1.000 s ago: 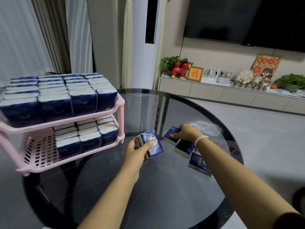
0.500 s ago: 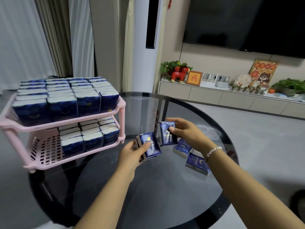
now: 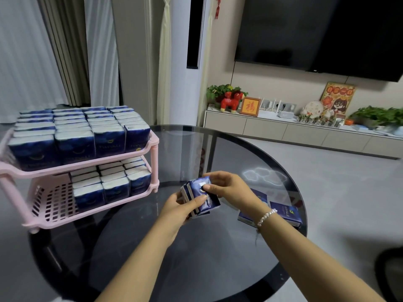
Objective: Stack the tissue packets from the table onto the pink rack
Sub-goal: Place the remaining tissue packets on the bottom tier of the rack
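Left hand (image 3: 178, 205) grips a bundle of packets (image 3: 199, 198) above the surface (image 3: 152, 258) centre; right hand (image 3: 229, 188) pinches one onto it, likely batching for one trip. Two packets (image 3: 283, 212) lie near the right edge; rack (image 3: 65, 168) stands left.

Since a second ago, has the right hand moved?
Yes. The right hand left the packets on the table and moved leftward toward the pink rack, meeting the left hand's bundle.
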### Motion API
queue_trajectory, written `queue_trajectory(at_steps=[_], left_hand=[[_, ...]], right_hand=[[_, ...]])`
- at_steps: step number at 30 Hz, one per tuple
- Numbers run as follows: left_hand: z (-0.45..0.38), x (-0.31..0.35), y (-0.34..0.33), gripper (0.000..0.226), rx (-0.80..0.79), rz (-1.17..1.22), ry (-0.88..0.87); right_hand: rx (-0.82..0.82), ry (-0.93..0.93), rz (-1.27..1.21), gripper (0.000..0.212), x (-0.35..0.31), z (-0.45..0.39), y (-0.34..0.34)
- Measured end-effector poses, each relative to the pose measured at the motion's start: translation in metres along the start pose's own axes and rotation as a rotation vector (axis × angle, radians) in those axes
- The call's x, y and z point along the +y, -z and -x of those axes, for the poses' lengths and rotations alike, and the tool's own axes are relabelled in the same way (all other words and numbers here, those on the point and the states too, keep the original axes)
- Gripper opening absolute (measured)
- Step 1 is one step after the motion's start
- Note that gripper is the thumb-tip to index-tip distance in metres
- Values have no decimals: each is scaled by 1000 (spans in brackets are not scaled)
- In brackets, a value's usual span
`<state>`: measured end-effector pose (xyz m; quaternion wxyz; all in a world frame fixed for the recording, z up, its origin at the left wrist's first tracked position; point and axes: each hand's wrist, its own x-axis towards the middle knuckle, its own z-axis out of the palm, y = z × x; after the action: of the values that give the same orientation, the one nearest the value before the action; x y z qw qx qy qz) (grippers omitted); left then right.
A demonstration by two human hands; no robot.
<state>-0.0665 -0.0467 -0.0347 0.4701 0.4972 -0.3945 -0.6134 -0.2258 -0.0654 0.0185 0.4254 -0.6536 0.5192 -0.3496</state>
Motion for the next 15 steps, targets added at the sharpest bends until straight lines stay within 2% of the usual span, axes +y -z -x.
queue_trajectory(at_steps=[3,6,10,12,15], left_hand=[[-9,-6,4,65,57,-17,18],[-15,-9,8,61,92,18,15],[-21,-12,9,60,91,16,5],[-24,-13,9,62,91,6,5],[-25,-13,10,71,94,-7,3]], right_hand=[[42,-37,152,37,4,-10,15],[99,-151,435,40,17,-27,40],[-27,-312,920,54,38,-45,65],[-67,-366,1002,59,44,-50,68],[-104,-371,1013,46,45,-51,66]])
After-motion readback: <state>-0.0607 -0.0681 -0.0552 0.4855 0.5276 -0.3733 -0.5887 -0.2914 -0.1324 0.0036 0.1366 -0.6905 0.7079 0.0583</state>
